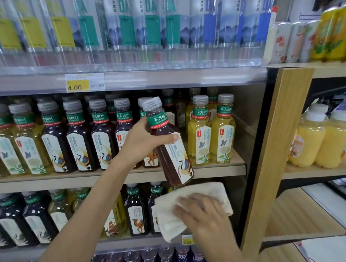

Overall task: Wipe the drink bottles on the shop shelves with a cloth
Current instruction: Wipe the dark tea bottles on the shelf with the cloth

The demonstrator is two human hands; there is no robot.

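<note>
The grey shop shelving fills the view, and its middle board carries rows of dark and yellow-green plastic tea bottles, caps up and labels to the front so that a buyer can read them.

One dark tea bottle with a white bird label and a green neck band is off the board, in the air before the row, a little right of centre. It leans with its cap towards eleven o'clock and its base towards five o'clock. I think this is to bring the lower part to the cloth.

The white folded cloth is at six o'clock of this bottle, with its top edge just at the base.

The left hand is closed round the bottle's shoulder, thumb across the label, so the body below is free for wiping. The right hand holds the cloth with fingers laid over it; its thumb is hidden.

A yellow price tag sits at eleven o'clock, on the upper rail.
</note>
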